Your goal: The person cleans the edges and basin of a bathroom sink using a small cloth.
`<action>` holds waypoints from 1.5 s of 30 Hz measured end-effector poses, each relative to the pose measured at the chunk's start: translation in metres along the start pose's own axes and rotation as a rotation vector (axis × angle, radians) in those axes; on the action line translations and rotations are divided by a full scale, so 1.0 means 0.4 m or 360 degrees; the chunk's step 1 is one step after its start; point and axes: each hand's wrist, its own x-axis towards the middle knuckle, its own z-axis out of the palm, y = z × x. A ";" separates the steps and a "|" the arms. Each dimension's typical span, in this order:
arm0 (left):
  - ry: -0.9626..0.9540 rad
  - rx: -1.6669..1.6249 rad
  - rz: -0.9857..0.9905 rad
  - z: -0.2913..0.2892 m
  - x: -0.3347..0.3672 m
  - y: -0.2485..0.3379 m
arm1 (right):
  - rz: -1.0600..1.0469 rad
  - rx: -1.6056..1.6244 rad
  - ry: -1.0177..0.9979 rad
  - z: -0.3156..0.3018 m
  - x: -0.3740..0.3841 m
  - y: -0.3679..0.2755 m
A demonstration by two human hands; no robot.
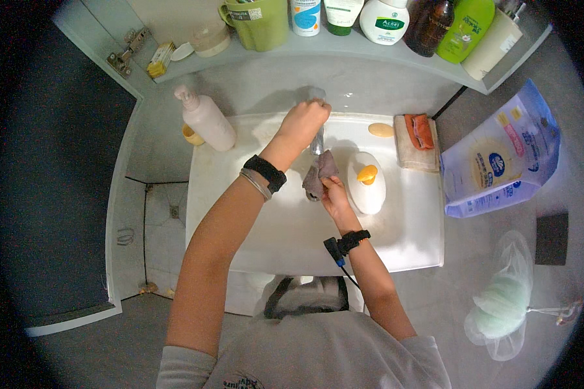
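Note:
My left hand (pixel 307 122) reaches to the back of the white sink (pixel 240 253), its fingers closed at the top of the chrome faucet (pixel 316 144); the handle is mostly hidden beneath them. Just under the spout, my right hand (pixel 335 196) pinches a damp-looking greyish-purple cloth (pixel 320 172), which hangs bunched over the basin. Right beside that hand, a white bottle with a yellow pump top (pixel 367 188) stands in the sink. Whether water runs from the spout, I cannot tell.
A pale pump bottle (pixel 209 123) stands on the sink's back left corner. At the back right lie a yellow soap bar (pixel 381 130) and folded cloths (pixel 416 142). A purple pouch (pixel 503 155) is at the right. Several bottles line the shelf (pixel 266 65) above; a mesh sponge (pixel 501 305) hangs lower right.

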 end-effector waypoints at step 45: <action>0.0581 -0.3252 -0.1507 0.413 -0.345 0.042 | 0.0128 0.0233 0.0025 -0.039 0.032 0.046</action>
